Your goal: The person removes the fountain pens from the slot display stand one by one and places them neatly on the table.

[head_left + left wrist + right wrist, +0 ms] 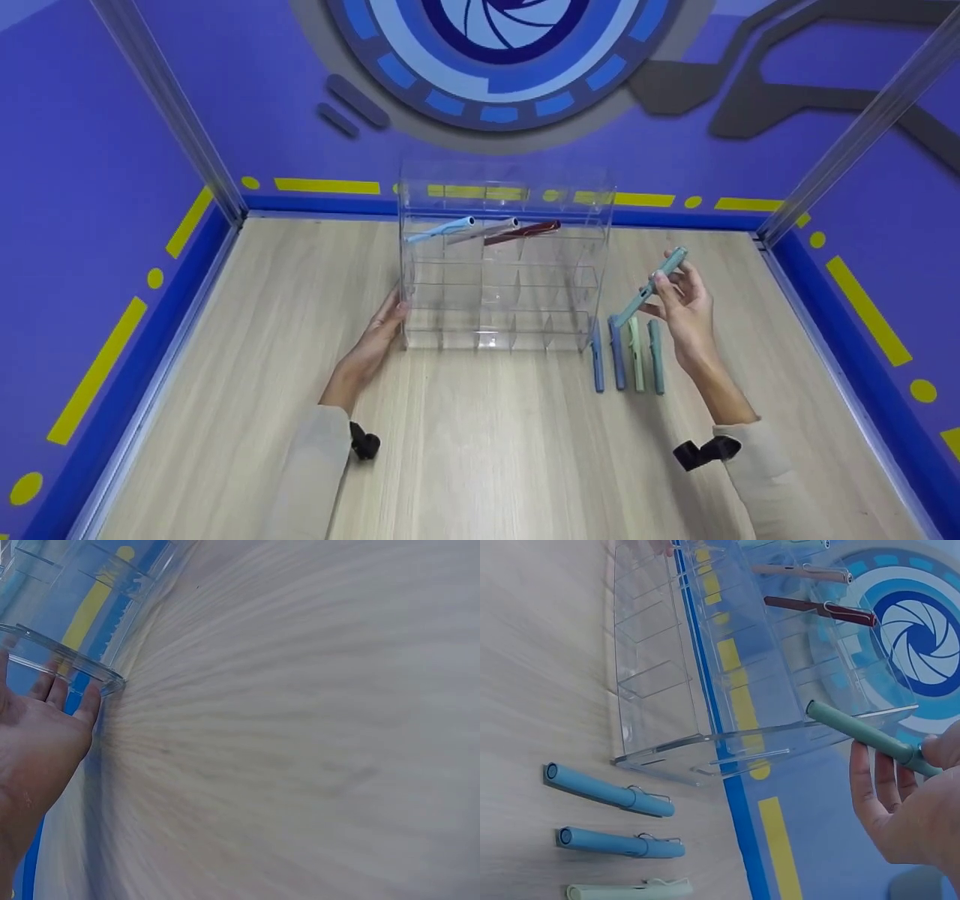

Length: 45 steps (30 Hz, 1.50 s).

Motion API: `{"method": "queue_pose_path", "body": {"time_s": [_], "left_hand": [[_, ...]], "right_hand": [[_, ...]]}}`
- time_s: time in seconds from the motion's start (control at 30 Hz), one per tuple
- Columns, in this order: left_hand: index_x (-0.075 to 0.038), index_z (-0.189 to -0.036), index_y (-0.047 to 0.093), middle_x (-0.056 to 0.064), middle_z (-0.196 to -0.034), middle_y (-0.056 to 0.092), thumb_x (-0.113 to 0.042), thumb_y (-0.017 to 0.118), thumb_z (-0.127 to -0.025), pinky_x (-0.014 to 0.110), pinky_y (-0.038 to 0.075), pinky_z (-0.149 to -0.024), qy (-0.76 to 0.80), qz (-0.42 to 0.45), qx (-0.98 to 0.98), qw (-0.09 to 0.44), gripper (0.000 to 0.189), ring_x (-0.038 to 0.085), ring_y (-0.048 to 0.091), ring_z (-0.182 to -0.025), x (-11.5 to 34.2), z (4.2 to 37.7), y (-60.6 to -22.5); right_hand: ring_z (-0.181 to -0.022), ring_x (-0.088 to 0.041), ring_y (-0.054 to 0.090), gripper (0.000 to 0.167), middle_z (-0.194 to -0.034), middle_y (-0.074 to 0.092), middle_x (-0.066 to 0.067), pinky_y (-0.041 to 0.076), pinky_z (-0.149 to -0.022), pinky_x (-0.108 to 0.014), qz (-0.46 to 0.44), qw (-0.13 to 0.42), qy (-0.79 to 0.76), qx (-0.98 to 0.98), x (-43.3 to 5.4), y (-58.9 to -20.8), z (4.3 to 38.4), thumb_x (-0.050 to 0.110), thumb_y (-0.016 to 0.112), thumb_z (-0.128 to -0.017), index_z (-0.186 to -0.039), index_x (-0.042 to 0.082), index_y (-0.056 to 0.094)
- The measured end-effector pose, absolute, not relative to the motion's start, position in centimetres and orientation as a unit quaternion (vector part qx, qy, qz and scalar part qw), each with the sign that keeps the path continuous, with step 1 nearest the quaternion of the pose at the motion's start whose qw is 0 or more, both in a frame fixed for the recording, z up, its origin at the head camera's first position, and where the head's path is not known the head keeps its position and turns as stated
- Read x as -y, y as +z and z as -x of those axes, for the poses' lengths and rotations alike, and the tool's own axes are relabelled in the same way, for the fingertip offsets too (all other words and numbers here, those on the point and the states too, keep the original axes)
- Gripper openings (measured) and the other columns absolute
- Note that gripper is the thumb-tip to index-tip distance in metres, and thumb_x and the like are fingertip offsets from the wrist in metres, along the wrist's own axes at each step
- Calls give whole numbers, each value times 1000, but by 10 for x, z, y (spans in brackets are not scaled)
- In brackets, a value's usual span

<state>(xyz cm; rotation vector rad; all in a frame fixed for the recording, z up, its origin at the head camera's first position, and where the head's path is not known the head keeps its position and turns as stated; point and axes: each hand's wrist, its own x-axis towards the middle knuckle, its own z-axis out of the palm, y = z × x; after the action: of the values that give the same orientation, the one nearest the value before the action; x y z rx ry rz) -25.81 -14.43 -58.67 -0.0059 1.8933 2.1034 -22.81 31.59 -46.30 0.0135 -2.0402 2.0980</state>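
Note:
A clear acrylic display rack (499,300) with divided tiers stands on the wooden table. My left hand (375,337) rests against its left side, and the left wrist view shows those fingers (88,701) extended along the panel. Between thumb and fingers, my right hand (688,311) pinches a green pen (646,289), held slanted in the air right of the rack. The upper tier carries a light blue pen (442,229), a pinkish-grey pen (802,572) and a dark red pen (523,232), side by side and slanted.
Several capped pens lie in a row beside the rack's front right corner: two blue pens (619,360), a pale green pen (637,356) and a teal pen (657,358). Blue-purple panels (300,150) enclose the table (465,450) at the back and sides.

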Motion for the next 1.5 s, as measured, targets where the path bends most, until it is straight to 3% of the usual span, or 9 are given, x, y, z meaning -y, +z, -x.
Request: {"method": "queue_pose_path", "body": {"time_s": [0.17, 0.47, 0.6, 0.77, 0.87, 1.07, 1.5], "left_hand": [[-34, -166, 7, -3, -175, -1, -53, 46, -106, 42, 3, -133, 727, 8, -667, 161, 74, 20, -2, -162, 145, 259, -585], [-32, -166, 10, -3, -175, 0, -47, 44, -109, 42, 3, -132, 732, -7, -665, 150, 68, 20, -3, -162, 144, 258, -584], [-31, -166, 9, -1, -175, -2, -47, 45, -108, 44, 3, -132, 735, -17, -661, 150, 70, 22, -5, -162, 144, 258, -585], [-30, -166, 8, 0, -175, -2, -48, 45, -108, 44, 3, -132, 736, -25, -660, 151, 71, 23, -5, -162, 144, 260, -586], [-31, -166, 9, -1, -175, 0, -48, 45, -108, 45, 3, -132, 736, -21, -661, 148, 70, 23, -3, -162, 146, 260, -587], [-33, -166, 8, -4, -175, -2, -53, 46, -106, 44, 3, -132, 727, -10, -667, 162, 73, 20, -5, -162, 146, 259, -586], [-33, -166, 6, -5, -174, -5, -52, 46, -107, 42, 5, -133, 728, -4, -665, 167, 74, 19, -7, -162, 147, 259, -585]], "right_hand": [[-86, -7, 70, 35, -100, 63, 3, 64, -71, -27, 9, 111, 714, 691, -317, -463, 232, 15, 62, -103, -137, 17, 53], [-84, -5, 70, 37, -104, 60, 1, 64, -69, -28, 22, 107, 694, 711, -325, -462, 234, 14, 67, -100, -136, 15, 56], [-83, -2, 69, 40, -101, 61, 6, 63, -68, -24, 44, 104, 675, 729, -334, -464, 234, 12, 66, -100, -138, 10, 56], [-81, 0, 68, 56, -100, 60, 8, 62, -67, -20, 57, 87, 650, 753, -346, -475, 238, 16, 67, -100, -150, 0, 45], [-80, 0, 69, 61, -99, 62, 10, 62, -66, -20, 56, 67, 644, 760, -352, -485, 242, 17, 67, -100, -152, 2, 39], [-78, -2, 71, 54, -91, 67, 13, 62, -64, -21, 84, 57, 631, 769, -367, -502, 243, 16, 70, -98, -143, 7, 43], [-84, 4, 68, 59, -103, 60, 10, 62, -71, -22, 126, 31, 565, 815, -400, -517, 224, 17, 67, -100, -151, 2, 39]]}}
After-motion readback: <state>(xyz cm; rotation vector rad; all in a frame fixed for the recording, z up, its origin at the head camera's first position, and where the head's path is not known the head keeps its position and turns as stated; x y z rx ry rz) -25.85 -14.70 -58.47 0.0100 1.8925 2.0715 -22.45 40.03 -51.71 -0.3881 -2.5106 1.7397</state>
